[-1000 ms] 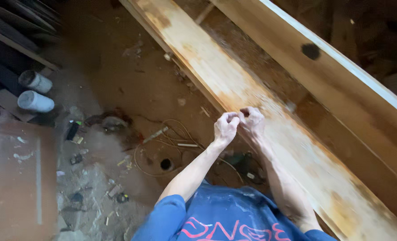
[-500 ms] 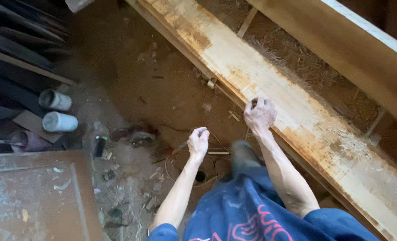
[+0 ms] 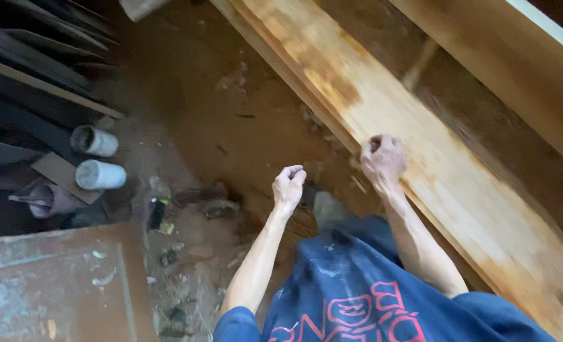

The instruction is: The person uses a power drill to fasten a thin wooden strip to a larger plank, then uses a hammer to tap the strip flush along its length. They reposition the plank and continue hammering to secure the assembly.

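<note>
Right hand curling into a closed fist over the near edge of the long pale wooden plank, left hand hanging fisted, apparently empty, above the littered dirt floor, two white pipe ends lying well apart leftward

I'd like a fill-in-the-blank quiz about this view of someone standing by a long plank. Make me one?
1. The right hand, closed in a fist, is over the long pale wooden ____.
2. The left hand is over the brown dirt ____, apart from the wood.
3. The number of short white pipe pieces lying at the left is ____.
4. The person's shirt is blue with lettering coloured ____.

Missing words: plank; floor; two; red
</note>
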